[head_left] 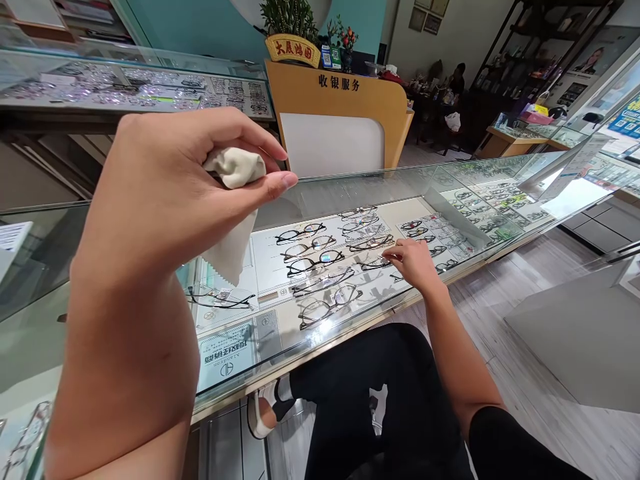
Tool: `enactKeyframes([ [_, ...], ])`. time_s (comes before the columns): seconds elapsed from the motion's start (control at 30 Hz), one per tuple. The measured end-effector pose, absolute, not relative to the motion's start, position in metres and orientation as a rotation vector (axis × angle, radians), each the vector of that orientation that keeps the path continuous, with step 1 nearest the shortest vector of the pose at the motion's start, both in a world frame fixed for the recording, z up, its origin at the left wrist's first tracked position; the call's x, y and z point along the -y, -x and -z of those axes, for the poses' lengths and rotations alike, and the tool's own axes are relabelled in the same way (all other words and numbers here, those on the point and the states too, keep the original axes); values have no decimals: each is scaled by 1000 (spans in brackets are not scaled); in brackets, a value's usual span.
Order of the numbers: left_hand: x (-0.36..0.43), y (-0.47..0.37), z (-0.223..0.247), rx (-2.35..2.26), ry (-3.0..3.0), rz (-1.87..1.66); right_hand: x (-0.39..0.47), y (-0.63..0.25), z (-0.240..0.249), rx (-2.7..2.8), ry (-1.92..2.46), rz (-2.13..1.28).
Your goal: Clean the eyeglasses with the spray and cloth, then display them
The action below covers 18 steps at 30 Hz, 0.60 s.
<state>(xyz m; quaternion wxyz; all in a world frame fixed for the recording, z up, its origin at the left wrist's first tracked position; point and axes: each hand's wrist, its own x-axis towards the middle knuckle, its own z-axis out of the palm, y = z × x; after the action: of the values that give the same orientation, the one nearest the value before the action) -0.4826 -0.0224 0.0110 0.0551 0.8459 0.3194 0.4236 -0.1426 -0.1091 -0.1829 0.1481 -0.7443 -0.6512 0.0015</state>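
My left hand (185, 180) is raised close to the camera, its fingers wrapped round a pale grey cloth (235, 170) whose serrated corner hangs below. My right hand (411, 261) is lower, over the glass display case (400, 187), with thumb and fingertips pinched together. Whether anything is between those fingertips is too small to tell. Rows of eyeglasses (315, 263) lie in the case, left of my right hand. Another pair of glasses (221, 299) lies below the cloth, near a printed sign (227, 353).
A wooden counter (345, 100) with a plant (290, 20) stands behind the case. More glasses cases extend left and right. My legs (380, 387) are by the case's front edge. A person (457, 80) is in the far background.
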Motion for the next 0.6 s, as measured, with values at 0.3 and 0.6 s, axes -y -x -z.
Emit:
enactKeyframes([
  [0.3,24,482,-13,-986,-2551,-1252,110,144,176,1906,2167,-19],
  [0.6,15,484,-11,-922,-2615,-1279,103,145,176,1928,2158,-18],
])
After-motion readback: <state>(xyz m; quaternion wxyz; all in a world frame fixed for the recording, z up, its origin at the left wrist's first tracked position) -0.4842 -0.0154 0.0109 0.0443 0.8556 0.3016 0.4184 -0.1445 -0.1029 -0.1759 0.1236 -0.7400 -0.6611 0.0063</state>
